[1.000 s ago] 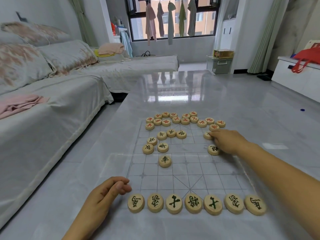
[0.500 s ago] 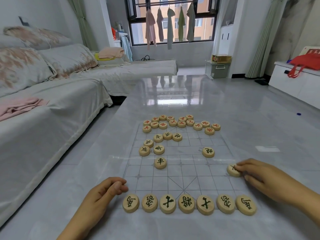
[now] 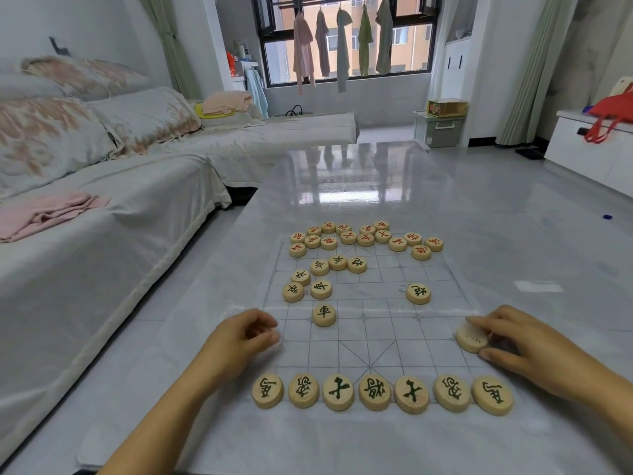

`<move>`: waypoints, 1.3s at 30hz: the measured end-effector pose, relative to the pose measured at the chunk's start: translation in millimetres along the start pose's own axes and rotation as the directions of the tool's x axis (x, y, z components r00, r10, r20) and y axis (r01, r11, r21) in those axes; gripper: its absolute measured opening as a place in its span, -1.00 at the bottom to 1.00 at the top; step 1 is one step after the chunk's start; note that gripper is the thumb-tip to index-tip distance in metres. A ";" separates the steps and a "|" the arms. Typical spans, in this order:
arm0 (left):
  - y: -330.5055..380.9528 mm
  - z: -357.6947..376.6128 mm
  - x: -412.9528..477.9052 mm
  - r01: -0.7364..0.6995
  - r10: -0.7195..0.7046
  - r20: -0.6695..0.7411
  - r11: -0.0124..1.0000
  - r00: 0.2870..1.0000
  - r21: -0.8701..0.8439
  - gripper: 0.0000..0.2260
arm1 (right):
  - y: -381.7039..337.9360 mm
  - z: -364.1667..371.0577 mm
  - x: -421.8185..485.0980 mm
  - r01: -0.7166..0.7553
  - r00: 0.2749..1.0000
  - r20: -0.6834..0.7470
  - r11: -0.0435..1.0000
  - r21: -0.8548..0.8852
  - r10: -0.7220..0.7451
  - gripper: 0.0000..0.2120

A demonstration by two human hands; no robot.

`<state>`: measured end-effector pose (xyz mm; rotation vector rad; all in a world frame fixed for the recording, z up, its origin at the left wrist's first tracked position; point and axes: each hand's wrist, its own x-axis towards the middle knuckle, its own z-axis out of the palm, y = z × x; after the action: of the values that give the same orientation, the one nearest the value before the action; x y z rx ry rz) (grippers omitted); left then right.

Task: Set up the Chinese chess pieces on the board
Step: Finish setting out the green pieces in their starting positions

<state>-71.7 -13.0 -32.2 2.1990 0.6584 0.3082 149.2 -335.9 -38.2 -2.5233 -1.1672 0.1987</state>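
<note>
A clear plastic chess board [image 3: 370, 341] lies on the glossy grey table. Several green-lettered wooden pieces form a row [image 3: 375, 392] along its near edge. Loose green pieces [image 3: 323, 315] lie on the left half, and one [image 3: 418, 293] sits alone at centre right. Red-lettered pieces [image 3: 364, 238] cluster at the far edge. My right hand [image 3: 524, 344] pinches a wooden piece [image 3: 471, 337] resting at the board's right edge. My left hand [image 3: 239, 341] is curled, resting at the board's left edge, with nothing visible in it.
A covered sofa [image 3: 102, 207] runs along the left of the table. The table [image 3: 479, 217] stretches far beyond the board. A white cabinet with a red bag [image 3: 609, 114] stands at the far right.
My right hand carried a piece from the far right of the board down to the near right edge. My left hand slid forward along the left edge.
</note>
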 end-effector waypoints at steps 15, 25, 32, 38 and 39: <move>28.8 40.0 65.7 -0.081 0.041 0.122 0.934 0.992 0.348 -0.70 | 4.6 1.0 -3.1 -0.045 0.999 -0.008 0.991 0.128 0.046 -0.71; -25.7 -11.9 14.6 -0.163 0.132 0.143 0.958 0.981 0.235 -0.68 | 0.1 10.8 8.2 -0.139 0.987 -0.058 0.977 0.160 0.150 -0.57; -47.8 -18.8 -7.9 -0.092 0.089 0.104 0.996 0.991 0.020 -0.57 | -4.0 0.1 22.7 -0.166 0.978 -0.075 0.945 0.280 0.194 -0.48; -50.5 -13.6 -8.2 -0.110 0.113 0.035 0.990 0.993 -0.083 -0.58 | -37.7 -2.8 82.3 -0.026 0.999 -0.045 0.997 0.070 0.029 -0.69; -50.9 -12.6 -8.5 -0.131 0.133 0.020 0.988 0.991 -0.076 -0.56 | -46.9 -0.4 94.5 0.007 1.000 -0.028 0.999 0.035 -0.006 -0.67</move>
<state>-102.2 18.0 -62.8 2.1757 0.4806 0.3666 177.4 -236.2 -18.6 -2.4834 -1.1509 0.1798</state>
